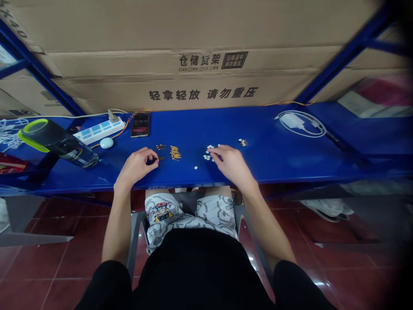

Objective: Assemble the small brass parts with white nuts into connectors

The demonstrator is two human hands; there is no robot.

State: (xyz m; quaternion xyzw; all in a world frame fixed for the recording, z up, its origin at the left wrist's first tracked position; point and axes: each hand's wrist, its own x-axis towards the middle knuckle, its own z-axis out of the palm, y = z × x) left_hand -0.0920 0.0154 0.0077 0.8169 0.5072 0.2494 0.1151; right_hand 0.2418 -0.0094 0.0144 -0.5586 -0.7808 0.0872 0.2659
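Observation:
My left hand [138, 165] pinches a small brass-coloured pin [161, 158] between thumb and forefinger, above the blue table [180, 125]. Just beyond it lie several dark-tipped screws [160, 147]. A pile of brass-coloured pieces [175, 152] sits to their right. My right hand [230, 162] reaches into a scatter of small white pieces [207, 157], fingertips together; whether anything is between them is too small to tell. One white piece [195, 168] lies apart, nearer the front edge. Some small shiny pieces [242, 142] lie beyond my right hand.
At the left are a dark bottle [69, 148] with a green loop, a power strip [101, 130], a pale round object [106, 143] and a phone [140, 124]. A white charger with coiled cable [292, 121] lies at the right. Cardboard [112, 82] stands behind.

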